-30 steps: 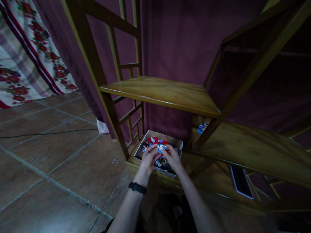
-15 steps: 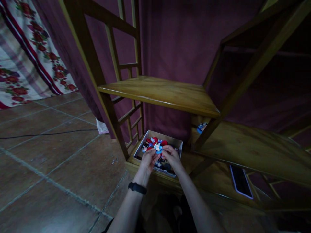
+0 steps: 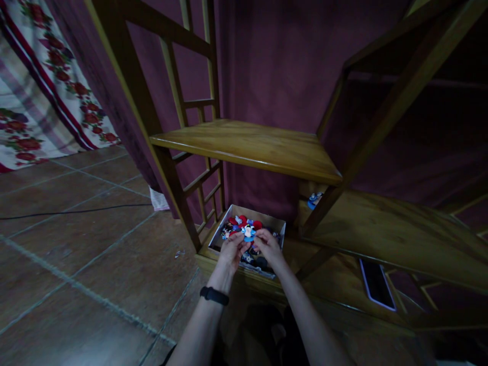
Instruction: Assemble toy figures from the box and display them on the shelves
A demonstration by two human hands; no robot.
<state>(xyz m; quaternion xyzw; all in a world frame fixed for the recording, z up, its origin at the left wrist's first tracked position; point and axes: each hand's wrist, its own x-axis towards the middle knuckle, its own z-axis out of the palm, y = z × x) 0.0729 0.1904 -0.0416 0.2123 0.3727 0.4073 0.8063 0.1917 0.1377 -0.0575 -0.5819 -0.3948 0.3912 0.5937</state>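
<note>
Between my two hands is a small blue-and-white figurine (image 3: 248, 232) on a blue base. My left hand (image 3: 233, 249) grips its left side, fingers closed. On its right side the fingers of my right hand (image 3: 268, 245) pinch it. Both hands hover over an open cardboard box (image 3: 273, 219) with pale edges. Inside the box lie several small red, black, white and blue figurines (image 3: 239, 220), partly hidden by my hands. A dark band circles my left wrist.
The box stands on the low board of a wooden shelf unit, under a shelf board (image 3: 244, 142). Another blue-based figurine (image 3: 314, 200) stands to the right, partly behind a post. A phone (image 3: 377, 284) lies farther right. A black cable (image 3: 76, 211) crosses the tiled floor.
The figurine in my hands looks slightly more upright, its white part showing more plainly. My hands stay in nearly the same place, and the view has shifted a little.
</note>
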